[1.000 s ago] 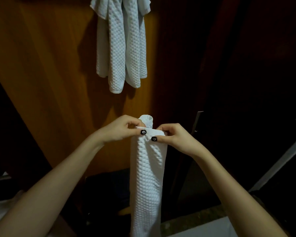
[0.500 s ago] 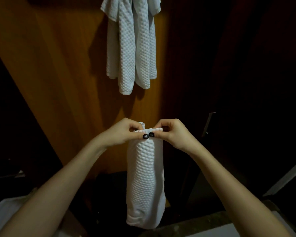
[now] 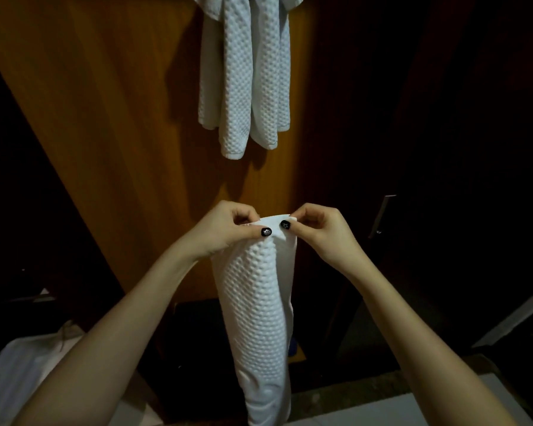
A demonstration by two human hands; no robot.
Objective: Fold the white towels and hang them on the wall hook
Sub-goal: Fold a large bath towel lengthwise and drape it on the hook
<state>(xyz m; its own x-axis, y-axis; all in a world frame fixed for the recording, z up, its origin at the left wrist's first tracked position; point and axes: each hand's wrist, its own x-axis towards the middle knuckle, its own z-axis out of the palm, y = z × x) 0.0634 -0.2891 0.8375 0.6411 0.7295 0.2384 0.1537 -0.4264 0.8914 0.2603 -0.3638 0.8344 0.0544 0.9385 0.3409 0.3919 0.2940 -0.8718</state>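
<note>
White waffle-weave towel, folded long, pinched shut at its top edge by left hand and right hand (aligning corners, probably, for hanging).

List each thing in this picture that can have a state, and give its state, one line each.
Held towel: folded into a long narrow strip, hanging down, pinched at its top edge.
Hung towels: draped against the wooden wall; hook out of view.
Left hand: pinching the towel's top.
Right hand: pinching the towel's top.

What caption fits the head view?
Both hands, left and right, pinch a folded white waffle-textured towel below hung white towels.
</note>
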